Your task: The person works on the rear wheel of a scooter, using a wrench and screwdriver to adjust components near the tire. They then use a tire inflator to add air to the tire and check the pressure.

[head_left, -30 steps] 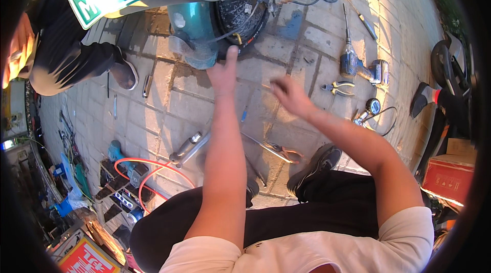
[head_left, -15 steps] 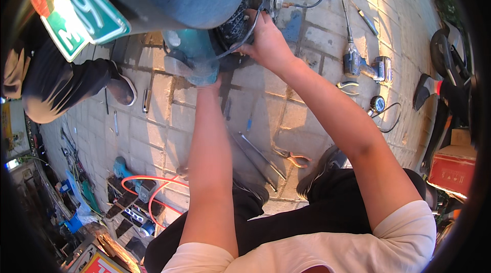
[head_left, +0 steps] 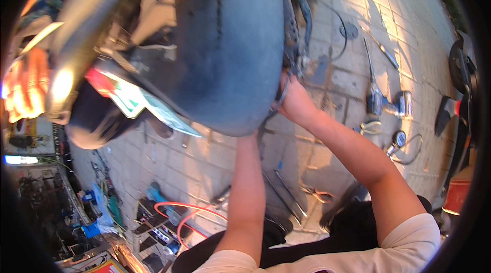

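Note:
A large, dark, rounded tyre or fender of a two-wheeled vehicle fills the upper middle, blurred by motion. A tilted green-and-white plate hangs at its left side. My left forearm reaches up beneath its lower edge, which hides the hand. My right hand is at its right side, beside dark mechanical parts and a thin cable. The right fingers are curled in; what they hold is partly hidden and I cannot make it out.
On the paving lie a cordless drill with a long bit, pliers, a gauge and long rods. A red hose and tools lie lower left. Another person's hand and knee are at left.
The view has shifted, and the tyre or fender with its plate now stands lower in it. My left hand, earlier at a teal tool-like body, is hidden now. My right hand stays by the mechanical parts.

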Demonstrator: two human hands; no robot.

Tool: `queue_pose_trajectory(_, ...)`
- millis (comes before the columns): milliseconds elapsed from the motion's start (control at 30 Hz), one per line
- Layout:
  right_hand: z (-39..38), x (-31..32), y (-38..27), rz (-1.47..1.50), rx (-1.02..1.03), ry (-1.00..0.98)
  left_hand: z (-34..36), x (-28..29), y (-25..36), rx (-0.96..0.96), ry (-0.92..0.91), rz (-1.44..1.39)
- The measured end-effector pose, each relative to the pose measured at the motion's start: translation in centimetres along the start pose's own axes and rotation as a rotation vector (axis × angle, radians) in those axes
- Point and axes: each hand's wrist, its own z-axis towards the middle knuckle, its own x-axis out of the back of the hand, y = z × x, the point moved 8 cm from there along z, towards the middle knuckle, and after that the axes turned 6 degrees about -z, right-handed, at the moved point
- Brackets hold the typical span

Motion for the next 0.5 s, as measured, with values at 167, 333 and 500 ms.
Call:
queue_pose_trajectory(167, -3.8, 0.3, 0.1, 0.079, -0.152, -0.072, -3.9, 2.8, -2.7, 0.13, 0.003, -0.167)
queue_pose_trajectory(333, -12.2, 0.9, -3.0, 0.076, 0.334, -0.223, -18.2, 0.2, -11.3, 0.776, 0.16, -0.111)
queue_pose_trajectory(500, -8.0, 14.2, 9.4, -0.488, -0.208, -0.4, -25.0, -18.7, -2.0, 0.794, -0.609, 0.368)
